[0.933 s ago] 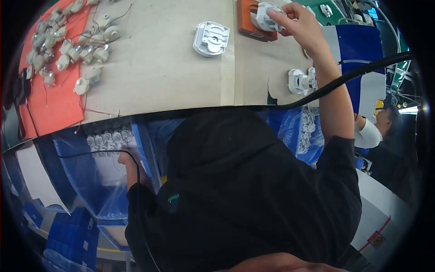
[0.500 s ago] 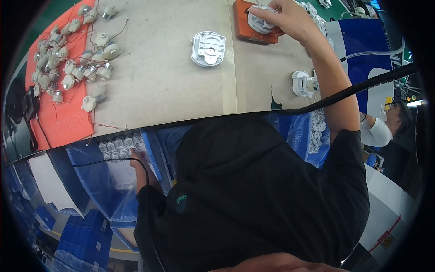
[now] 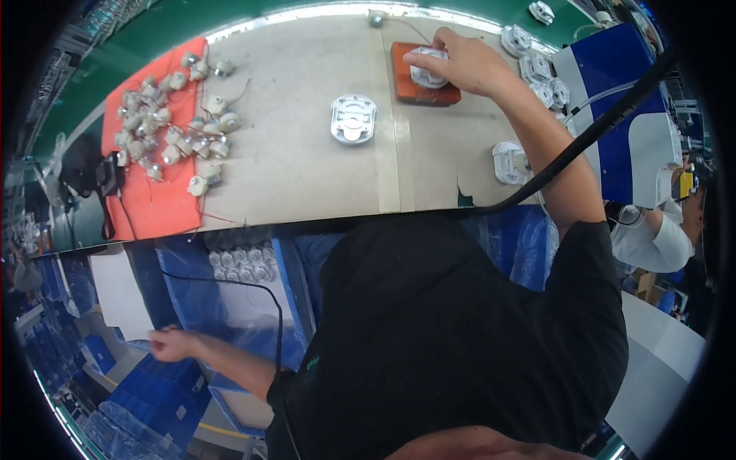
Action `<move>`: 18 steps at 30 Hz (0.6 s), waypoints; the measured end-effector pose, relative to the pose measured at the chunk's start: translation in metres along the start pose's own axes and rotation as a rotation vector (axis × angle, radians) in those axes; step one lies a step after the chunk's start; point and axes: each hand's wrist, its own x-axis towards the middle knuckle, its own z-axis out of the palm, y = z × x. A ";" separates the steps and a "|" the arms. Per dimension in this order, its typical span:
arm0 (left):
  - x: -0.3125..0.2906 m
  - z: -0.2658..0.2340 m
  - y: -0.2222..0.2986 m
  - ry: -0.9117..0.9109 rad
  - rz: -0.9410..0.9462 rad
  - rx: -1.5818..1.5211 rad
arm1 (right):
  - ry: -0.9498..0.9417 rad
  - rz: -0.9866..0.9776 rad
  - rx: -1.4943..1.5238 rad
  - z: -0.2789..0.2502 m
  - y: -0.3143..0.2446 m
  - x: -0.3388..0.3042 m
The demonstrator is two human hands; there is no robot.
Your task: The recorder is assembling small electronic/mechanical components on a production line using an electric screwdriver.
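Note:
At the far side of the bench, my right hand [image 3: 471, 63] has its thumb and fingers closed around a round white plastic housing [image 3: 426, 75], which sits on an orange block fixture [image 3: 405, 86]. A second white housing [image 3: 353, 119] lies by itself to the left of the tape strip. Low on the left, my left hand [image 3: 173, 344] is off the bench with its fingers curled, right by the lower corner of a white sheet [image 3: 119, 295]. Whatever it may hold is too small or hidden to make out.
Small motors with wires [image 3: 146, 126] are heaped on a red-orange mat [image 3: 161, 211]. More white housings [image 3: 534, 69] stand at the right, near a blue-and-white machine [image 3: 613, 73]. A black cable [image 3: 583, 149] crosses the bench's right side. A blue lined box [image 3: 295, 295] holds white parts.
My left hand has left the white parts in the box and swung left and toward me, to the sheet's corner. My right hand stays on the housing. The whole view has shifted.

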 end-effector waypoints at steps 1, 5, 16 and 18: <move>0.011 0.010 0.060 -0.099 0.108 -0.062 | -0.019 0.035 -0.001 -0.007 -0.004 -0.002; -0.032 0.137 0.206 -0.720 0.405 -0.505 | 0.074 0.139 0.092 -0.026 0.032 -0.006; -0.295 0.338 0.367 -1.535 1.774 -0.199 | 0.341 0.336 0.022 -0.051 0.133 0.048; -0.322 0.353 0.383 -1.617 1.826 -0.049 | 0.370 0.377 -0.059 -0.053 0.162 0.069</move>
